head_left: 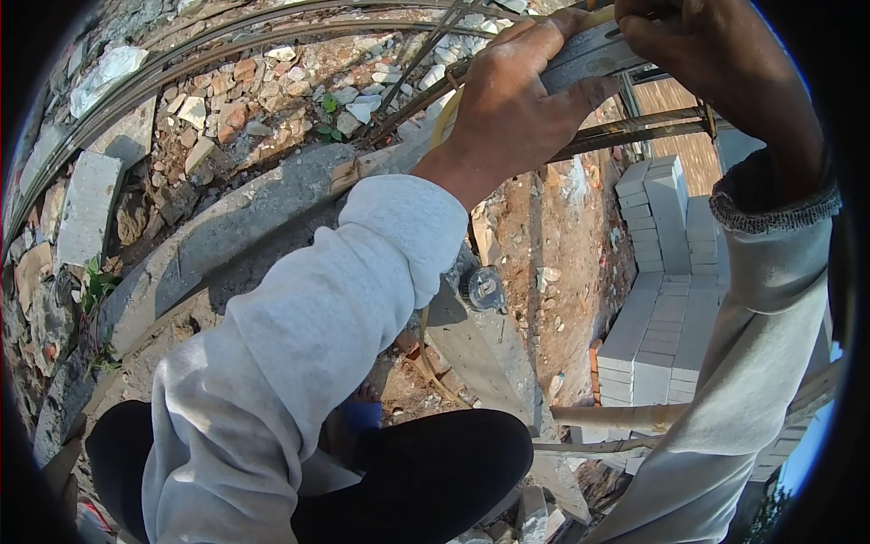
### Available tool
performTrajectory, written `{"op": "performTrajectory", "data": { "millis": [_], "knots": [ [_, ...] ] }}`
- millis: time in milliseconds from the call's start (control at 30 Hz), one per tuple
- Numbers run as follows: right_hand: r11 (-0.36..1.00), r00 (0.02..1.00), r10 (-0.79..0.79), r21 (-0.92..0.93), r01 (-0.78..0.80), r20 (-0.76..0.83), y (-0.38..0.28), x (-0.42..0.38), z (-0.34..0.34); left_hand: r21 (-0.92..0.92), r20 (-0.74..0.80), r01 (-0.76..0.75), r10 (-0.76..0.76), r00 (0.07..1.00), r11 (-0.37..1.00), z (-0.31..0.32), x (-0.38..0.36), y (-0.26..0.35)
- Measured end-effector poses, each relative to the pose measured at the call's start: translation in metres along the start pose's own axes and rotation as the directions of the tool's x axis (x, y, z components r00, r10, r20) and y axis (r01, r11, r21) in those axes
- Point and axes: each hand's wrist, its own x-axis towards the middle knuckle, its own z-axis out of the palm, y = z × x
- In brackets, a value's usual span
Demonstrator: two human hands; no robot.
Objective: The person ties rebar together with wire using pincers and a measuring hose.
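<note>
My left hand (521, 100) is closed over a grey, flat-faced board (594, 54) near the top of the view, its thumb lying along the near side. At the upper right, my right hand (729, 63) is bent over the board's other end with curled fingers; whatever they grip is hidden. A short piece of something pale yellow (600, 16) shows between the two hands. Beside my left wrist, a yellowish hose (446, 118) passes behind the arm, and a similar thin length (426, 358) hangs lower down. Dark steel bars (634, 125) run just below the board.
Grey blocks (648, 317) are stacked on the right, past a strip of reddish soil (553, 272). A concrete beam (227, 213) crosses the left side, with broken brick rubble (231, 113) and long rods (172, 68) beyond. A clear plastic-looking object (485, 288) sits on concrete below my left wrist.
</note>
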Motion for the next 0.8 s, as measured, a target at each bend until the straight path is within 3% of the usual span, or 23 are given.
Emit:
{"op": "performTrajectory", "data": {
  "millis": [167,267,300,367,400,467,500,567,600,700,767,800],
  "knots": [
    [0.991,0.988,-0.027,-0.136,0.007,-0.151,-0.010,-0.003,0.014,-0.007,-0.014,-0.045,0.045,0.999,0.999,0.001,0.001,-0.003],
    [0.999,0.999,0.016,-0.036,-0.018,-0.051,-0.004,-0.001,0.004,-0.007,0.002,-0.018,0.018,1.000,1.000,0.000,-0.001,-0.002],
    [0.998,0.993,-0.030,-0.059,0.024,-0.110,0.000,0.000,0.011,0.057,0.008,-0.094,0.094,0.996,0.994,0.000,-0.001,-0.003],
    [0.997,0.996,0.075,-0.028,-0.077,-0.055,-0.003,0.004,0.007,0.129,0.015,-0.180,0.180,0.984,0.975,0.000,0.000,-0.006],
    [0.975,0.973,0.221,0.012,-0.223,0.064,-0.012,0.011,-0.006,0.138,0.012,-0.190,0.191,0.982,0.972,0.000,0.000,-0.006],
    [0.974,0.972,0.223,0.020,-0.225,0.077,-0.012,0.010,-0.007,0.045,-0.022,-0.078,0.079,0.997,0.996,0.001,-0.002,-0.004],
    [0.997,0.996,0.079,-0.010,-0.079,-0.032,-0.003,0.004,0.005,0.050,-0.020,-0.095,0.096,0.995,0.994,0.001,-0.001,-0.004],
    [0.998,0.996,-0.037,-0.051,0.032,-0.085,-0.002,0.000,0.007,0.063,-0.017,-0.129,0.130,0.991,0.990,0.001,0.001,-0.004],
    [0.999,0.999,0.000,-0.047,-0.001,-0.035,-0.008,-0.002,0.000,0.051,-0.017,-0.103,0.104,0.994,0.993,0.001,0.001,-0.003],
    [0.999,0.992,-0.032,-0.031,0.029,-0.121,-0.005,-0.001,0.011,0.034,-0.019,-0.068,0.069,0.997,0.997,0.001,0.000,-0.002],
    [0.997,0.995,0.074,0.008,-0.073,-0.069,-0.009,0.003,0.006,0.046,-0.025,-0.104,0.106,0.994,0.993,0.001,0.001,-0.003],
    [0.977,0.977,0.208,0.028,-0.210,0.054,-0.025,0.009,-0.011,0.057,-0.027,-0.102,0.104,0.994,0.993,0.002,0.001,-0.004]
  ]
}}
